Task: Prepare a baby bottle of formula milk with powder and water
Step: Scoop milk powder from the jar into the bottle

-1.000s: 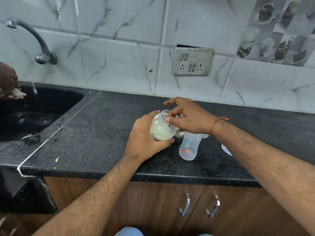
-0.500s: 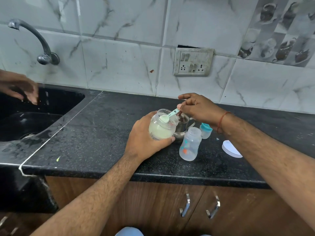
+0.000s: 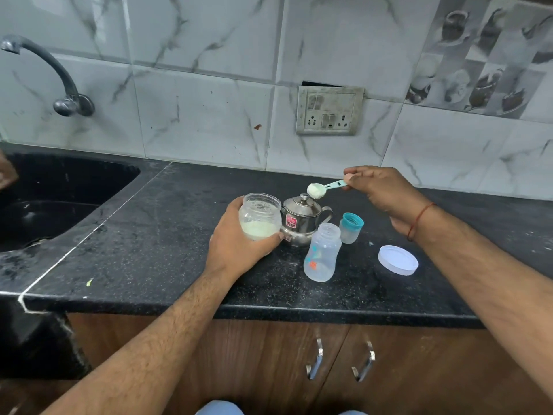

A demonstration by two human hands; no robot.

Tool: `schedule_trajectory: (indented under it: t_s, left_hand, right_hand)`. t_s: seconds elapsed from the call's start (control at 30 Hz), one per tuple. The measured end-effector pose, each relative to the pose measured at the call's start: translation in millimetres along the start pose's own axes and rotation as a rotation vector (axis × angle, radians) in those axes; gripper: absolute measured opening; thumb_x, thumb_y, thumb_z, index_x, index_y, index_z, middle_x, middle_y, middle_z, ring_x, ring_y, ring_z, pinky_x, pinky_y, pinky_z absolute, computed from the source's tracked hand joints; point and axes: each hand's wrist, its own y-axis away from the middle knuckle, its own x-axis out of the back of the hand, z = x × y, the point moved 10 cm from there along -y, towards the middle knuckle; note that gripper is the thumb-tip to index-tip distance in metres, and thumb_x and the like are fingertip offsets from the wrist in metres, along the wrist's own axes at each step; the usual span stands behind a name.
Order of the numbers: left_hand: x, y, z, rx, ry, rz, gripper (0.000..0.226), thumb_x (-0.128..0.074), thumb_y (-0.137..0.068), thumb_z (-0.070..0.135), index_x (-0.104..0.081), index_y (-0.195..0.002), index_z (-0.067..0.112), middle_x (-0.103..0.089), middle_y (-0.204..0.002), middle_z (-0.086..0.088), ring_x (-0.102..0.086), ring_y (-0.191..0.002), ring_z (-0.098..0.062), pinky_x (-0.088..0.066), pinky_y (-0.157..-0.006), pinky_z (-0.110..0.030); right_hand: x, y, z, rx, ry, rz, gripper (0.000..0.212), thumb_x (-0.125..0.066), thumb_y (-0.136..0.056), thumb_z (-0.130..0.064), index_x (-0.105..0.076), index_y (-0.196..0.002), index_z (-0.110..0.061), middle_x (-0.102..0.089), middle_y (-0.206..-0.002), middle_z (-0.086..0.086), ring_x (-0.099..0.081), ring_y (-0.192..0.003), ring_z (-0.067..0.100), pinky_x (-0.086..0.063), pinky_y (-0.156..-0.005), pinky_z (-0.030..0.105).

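My left hand [image 3: 239, 244] grips an open clear jar [image 3: 259, 217] holding pale formula powder, upright on the black counter. My right hand [image 3: 386, 193] pinches the handle of a small teal scoop [image 3: 324, 188] heaped with powder, raised above the steel kettle [image 3: 302, 218]. An open, empty clear baby bottle [image 3: 322, 253] stands just right of the jar, below and in front of the scoop. The bottle's teal-ringed cap [image 3: 351, 227] stands behind it.
The jar's white lid [image 3: 398, 259] lies flat to the right on the counter [image 3: 149, 250]. A black sink [image 3: 59, 199] with a tap [image 3: 64, 91] sits at the left, where another person's hand [image 3: 6, 175] shows at the frame edge. A socket plate [image 3: 329, 110] is on the tiled wall.
My right hand lifted the filled scoop out of the jar and moved it up and right, over the kettle. The left hand set the jar upright. The other person's hand drew back to the left edge.
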Motion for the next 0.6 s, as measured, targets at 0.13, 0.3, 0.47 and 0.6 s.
schedule_trajectory:
  t_s: [0.13,0.3,0.47,0.6]
  left_hand:
    - [5,1,5,-0.001,-0.1,0.033,0.129,-0.087,-0.052,0.081,-0.04,-0.164,0.038,-0.055,-0.158,0.016,-0.048,-0.151,-0.016,-0.039,-0.126,-0.061]
    - [18,33,59,-0.407,-0.197,0.228,0.111,-0.083,-0.076,0.071,-0.039,-0.168,0.027,-0.034,-0.172,0.006,-0.025,-0.162,-0.014,-0.023,-0.129,-0.053]
    - [-25,74,92,-0.586,-0.07,0.049,0.076,-0.083,-0.088,0.055,-0.052,-0.153,0.031,-0.058,-0.145,0.023,-0.053,-0.135,0.007,-0.037,-0.114,-0.019]
    - [-55,63,74,-0.27,-0.05,-0.177,0.087,-0.077,-0.082,0.073,-0.049,-0.158,0.04,-0.065,-0.133,0.031,-0.065,-0.106,0.0,-0.056,-0.087,-0.016]
  right_hand:
    - [24,14,3,0.023,0.012,0.076,0.02,-0.069,-0.1,-0.02,-0.078,-0.082,-0.021,-0.073,-0.114,-0.013,-0.061,-0.096,-0.003,-0.041,-0.078,0.015]
    - [42,34,6,0.075,0.054,0.119,0.023,-0.069,-0.1,-0.021,-0.079,-0.08,-0.023,-0.07,-0.115,-0.008,-0.061,-0.097,0.007,-0.043,-0.08,0.023]
    - [48,46,14,0.076,0.038,0.138,0.02,-0.07,-0.099,-0.02,-0.081,-0.083,-0.018,-0.071,-0.117,-0.009,-0.063,-0.095,0.004,-0.045,-0.083,0.019]
    - [49,48,17,0.063,0.033,0.146,0.018,-0.07,-0.1,-0.02,-0.082,-0.087,-0.015,-0.073,-0.115,-0.008,-0.064,-0.093,0.004,-0.045,-0.078,0.017]
